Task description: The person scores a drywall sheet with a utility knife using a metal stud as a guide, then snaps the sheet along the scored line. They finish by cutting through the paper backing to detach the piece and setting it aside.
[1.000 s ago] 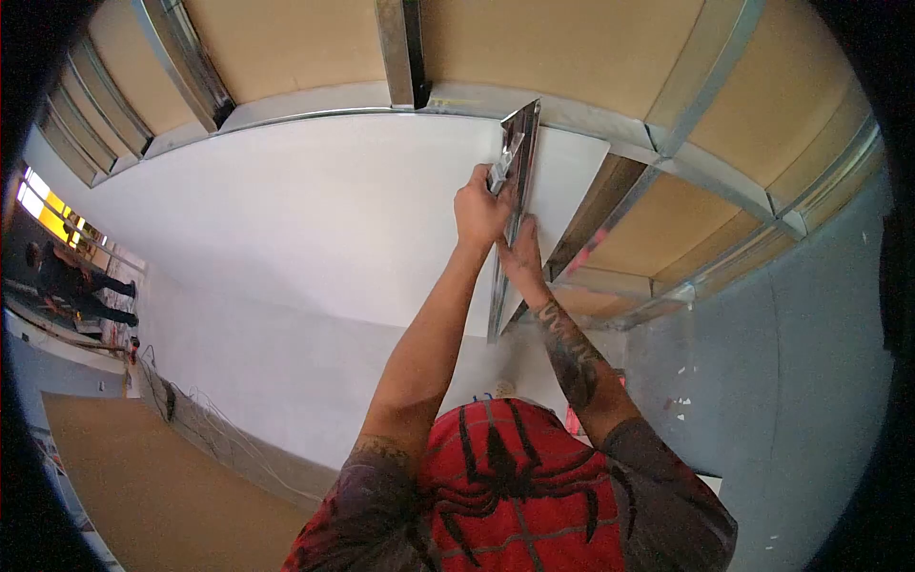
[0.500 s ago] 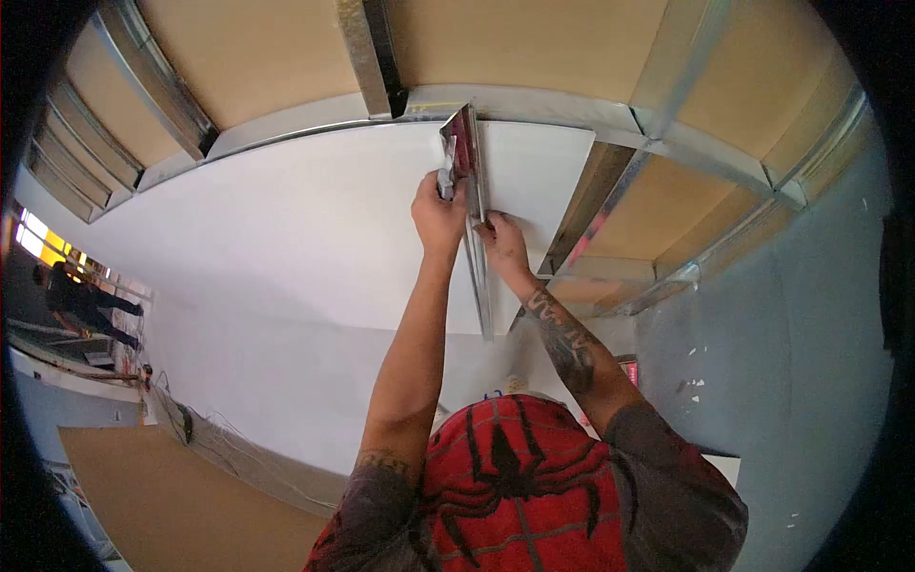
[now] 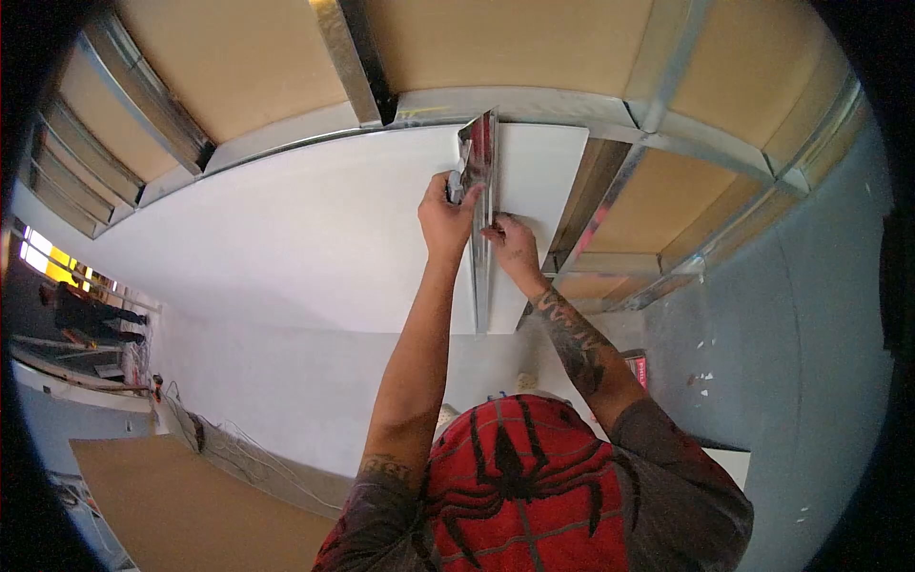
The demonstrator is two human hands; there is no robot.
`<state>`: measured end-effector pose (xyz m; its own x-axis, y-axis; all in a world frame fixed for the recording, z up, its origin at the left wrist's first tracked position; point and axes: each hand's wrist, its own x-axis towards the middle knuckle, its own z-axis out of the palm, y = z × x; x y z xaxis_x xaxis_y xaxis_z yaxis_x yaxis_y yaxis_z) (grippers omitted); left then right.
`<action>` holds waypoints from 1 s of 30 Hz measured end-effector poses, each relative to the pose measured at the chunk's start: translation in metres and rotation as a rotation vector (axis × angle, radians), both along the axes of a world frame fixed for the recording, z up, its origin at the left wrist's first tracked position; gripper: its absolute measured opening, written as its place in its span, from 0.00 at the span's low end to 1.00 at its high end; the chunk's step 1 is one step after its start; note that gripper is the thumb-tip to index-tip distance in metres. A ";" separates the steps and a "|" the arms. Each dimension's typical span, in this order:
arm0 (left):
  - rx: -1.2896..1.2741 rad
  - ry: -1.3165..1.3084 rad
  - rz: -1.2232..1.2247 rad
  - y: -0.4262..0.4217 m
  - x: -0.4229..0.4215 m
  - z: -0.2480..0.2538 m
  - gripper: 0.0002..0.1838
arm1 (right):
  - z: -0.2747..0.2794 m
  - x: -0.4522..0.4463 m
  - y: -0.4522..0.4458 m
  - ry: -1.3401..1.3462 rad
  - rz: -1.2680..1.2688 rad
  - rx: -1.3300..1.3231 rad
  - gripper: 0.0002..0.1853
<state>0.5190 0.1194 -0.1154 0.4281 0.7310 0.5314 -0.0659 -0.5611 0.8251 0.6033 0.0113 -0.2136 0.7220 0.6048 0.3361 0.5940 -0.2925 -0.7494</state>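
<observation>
A long, shiny metal channel [image 3: 482, 276] stands nearly upright in front of the white panel, with a bent flap and a dark reddish reflection near its top. My left hand [image 3: 448, 224] is closed on the channel's upper part, thumb against its face. Beside those fingers shows a small grey piece [image 3: 454, 186] whose kind I cannot make out. Lower down, my right hand [image 3: 516, 250] pinches the channel's right edge with bent fingers. Behind both hands spreads the white panel [image 3: 315, 219], its top edge meeting a metal frame rail [image 3: 276, 141].
Metal studs [image 3: 351, 57] and tan boards [image 3: 524, 43] fill the upper view. A blue-grey wall [image 3: 753, 381] stands at right. A brown board [image 3: 181, 496] and loose cables [image 3: 257, 458] lie lower left. At far left is another person [image 3: 86, 310].
The channel's top has swung right, so it leans less to the left. My hands have shifted slightly right with it, still gripping. The whole view has also turned a little.
</observation>
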 end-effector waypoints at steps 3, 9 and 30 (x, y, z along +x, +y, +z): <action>-0.015 -0.002 0.016 -0.007 -0.002 -0.002 0.15 | 0.021 -0.001 -0.009 -0.107 0.011 0.004 0.17; 0.006 0.075 0.010 -0.012 0.010 -0.011 0.12 | 0.005 0.012 -0.013 -0.050 -0.091 0.062 0.16; 0.192 -0.231 -0.123 0.013 0.034 -0.042 0.10 | -0.068 0.024 -0.008 -0.399 -0.185 0.105 0.36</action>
